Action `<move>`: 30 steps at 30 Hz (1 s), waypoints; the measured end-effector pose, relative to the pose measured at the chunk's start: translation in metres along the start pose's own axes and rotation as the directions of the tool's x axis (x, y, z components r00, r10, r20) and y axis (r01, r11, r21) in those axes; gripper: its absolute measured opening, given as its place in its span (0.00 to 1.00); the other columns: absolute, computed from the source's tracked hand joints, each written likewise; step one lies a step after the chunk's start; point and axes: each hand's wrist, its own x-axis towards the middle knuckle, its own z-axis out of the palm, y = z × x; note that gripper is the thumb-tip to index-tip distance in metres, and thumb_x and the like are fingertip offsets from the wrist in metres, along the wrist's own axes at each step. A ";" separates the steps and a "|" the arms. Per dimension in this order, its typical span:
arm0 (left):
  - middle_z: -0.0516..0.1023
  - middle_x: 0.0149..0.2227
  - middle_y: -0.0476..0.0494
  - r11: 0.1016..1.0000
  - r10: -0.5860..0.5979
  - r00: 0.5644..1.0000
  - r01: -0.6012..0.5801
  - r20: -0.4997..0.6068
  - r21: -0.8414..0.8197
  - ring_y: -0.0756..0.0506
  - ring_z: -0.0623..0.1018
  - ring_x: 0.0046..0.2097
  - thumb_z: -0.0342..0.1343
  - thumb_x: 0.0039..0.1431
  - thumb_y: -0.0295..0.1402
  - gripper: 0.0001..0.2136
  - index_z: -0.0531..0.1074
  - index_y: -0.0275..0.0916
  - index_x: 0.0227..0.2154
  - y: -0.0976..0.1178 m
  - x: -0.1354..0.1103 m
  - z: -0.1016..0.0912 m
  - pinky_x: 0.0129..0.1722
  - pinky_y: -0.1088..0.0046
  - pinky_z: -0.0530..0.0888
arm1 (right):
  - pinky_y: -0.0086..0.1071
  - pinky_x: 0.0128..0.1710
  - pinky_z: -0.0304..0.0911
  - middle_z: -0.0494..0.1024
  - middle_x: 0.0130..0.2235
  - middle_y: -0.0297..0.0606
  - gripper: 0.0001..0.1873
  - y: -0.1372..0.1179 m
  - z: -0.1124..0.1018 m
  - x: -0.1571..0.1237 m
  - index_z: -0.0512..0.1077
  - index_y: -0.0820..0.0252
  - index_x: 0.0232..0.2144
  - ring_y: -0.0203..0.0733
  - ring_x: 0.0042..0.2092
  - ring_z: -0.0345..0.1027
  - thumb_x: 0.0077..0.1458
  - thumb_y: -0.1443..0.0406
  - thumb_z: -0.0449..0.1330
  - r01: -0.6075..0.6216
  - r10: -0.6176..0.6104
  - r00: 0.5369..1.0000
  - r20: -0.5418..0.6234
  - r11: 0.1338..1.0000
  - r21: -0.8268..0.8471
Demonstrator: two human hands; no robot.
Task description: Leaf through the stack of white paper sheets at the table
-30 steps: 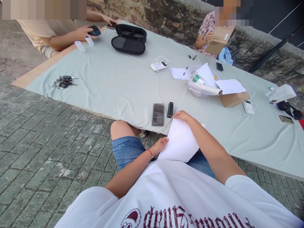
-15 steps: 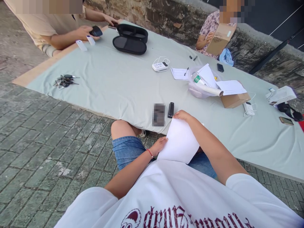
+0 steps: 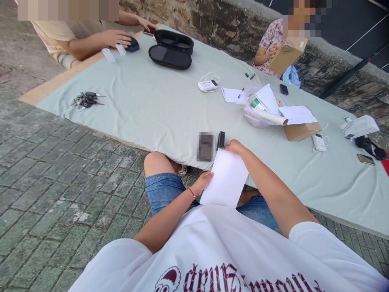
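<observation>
Both of my hands hold a blank white sheet of paper point(image 3: 226, 178) over my lap, at the table's near edge. My left hand point(image 3: 204, 181), with a red band at the wrist, pinches the sheet's left edge. At the top right corner, the fingers of my right hand point(image 3: 234, 147) are closed on the paper. Just beyond that corner lies a small black elongated object point(image 3: 221, 140), perhaps a stapler. To its left is a dark, blurred-out rectangular item point(image 3: 205, 147).
On the cloth-covered table point(image 3: 152, 109) are keys point(image 3: 88, 99), an open black case point(image 3: 170, 54), a white power strip point(image 3: 209, 85), a plastic basin point(image 3: 253, 117) with papers, and a cardboard box point(image 3: 300, 130). One person sits far left; another holds a cardboard box point(image 3: 287, 56).
The sheet has turned slightly and looks narrower, its right edge further left. The person at far left has lowered a black object to the table, hand on it. The whole view shifted slightly.
</observation>
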 end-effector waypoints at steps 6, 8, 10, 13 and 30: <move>0.70 0.23 0.49 0.999 -0.007 1.000 0.007 -0.002 0.043 0.49 0.66 0.24 0.60 0.55 0.43 0.14 0.68 0.39 0.24 0.006 0.003 0.001 0.28 0.71 0.63 | 0.35 0.41 0.63 0.80 0.39 0.45 0.13 -0.002 -0.010 0.008 0.77 0.60 0.40 0.47 0.43 0.71 0.61 0.62 0.54 0.004 -0.009 0.980 -0.200 1.000 -0.029; 0.69 0.23 0.49 0.999 -0.010 1.000 0.010 -0.007 0.053 0.50 0.66 0.24 0.60 0.55 0.42 0.13 0.67 0.39 0.24 0.007 0.004 0.001 0.28 0.71 0.63 | 0.38 0.49 0.61 0.77 0.50 0.47 0.18 -0.009 -0.011 0.011 0.73 0.60 0.50 0.51 0.55 0.65 0.65 0.60 0.48 0.052 -0.060 0.950 -0.305 0.998 -0.034; 0.69 0.23 0.49 0.998 -0.024 1.000 0.024 -0.012 0.062 0.49 0.66 0.25 0.59 0.56 0.41 0.13 0.67 0.39 0.24 0.007 0.004 0.002 0.28 0.71 0.62 | 0.42 0.56 0.58 0.71 0.59 0.48 0.23 -0.019 -0.008 0.016 0.67 0.61 0.57 0.53 0.62 0.56 0.66 0.57 0.46 0.160 -0.173 0.910 -0.376 0.985 -0.066; 0.70 0.24 0.48 0.998 -0.027 0.999 0.028 -0.027 0.054 0.49 0.67 0.25 0.59 0.56 0.40 0.12 0.67 0.39 0.24 0.009 0.003 0.002 0.29 0.71 0.63 | 0.48 0.65 0.47 0.59 0.67 0.47 0.29 -0.036 0.001 0.025 0.58 0.62 0.64 0.52 0.67 0.47 0.66 0.54 0.45 0.317 -0.352 0.856 -0.379 0.936 -0.152; 0.72 0.25 0.48 0.994 -0.099 0.993 0.101 -0.066 0.031 0.48 0.69 0.26 0.56 0.58 0.40 0.10 0.68 0.40 0.27 0.013 -0.003 0.008 0.31 0.69 0.67 | 0.63 0.66 0.28 0.64 0.64 0.48 0.28 -0.051 0.046 0.044 0.64 0.61 0.60 0.52 0.70 0.41 0.68 0.54 0.38 0.324 -0.360 0.834 -0.418 0.933 -0.158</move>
